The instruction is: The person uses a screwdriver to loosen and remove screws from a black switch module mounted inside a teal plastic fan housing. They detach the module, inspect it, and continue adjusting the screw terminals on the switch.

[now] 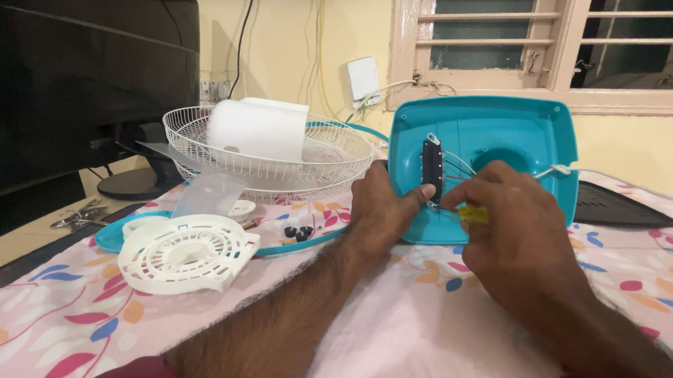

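Head view looks down on a tabletop under a pink flowered cloth, where a teal plastic base stands tilted up on its edge. Left hand braces its lower left rim, thumb pressed by a black switch block with thin wires. Right hand has its grip closed on a yellow-handled tool at that block; the tip is hidden behind the fingers. Left of the hands lie small black knobs, a white vented cover, a teal ring, and a white wire grille holding a white housing. A dark monitor stands behind; a black flat piece is partly blocked by the base
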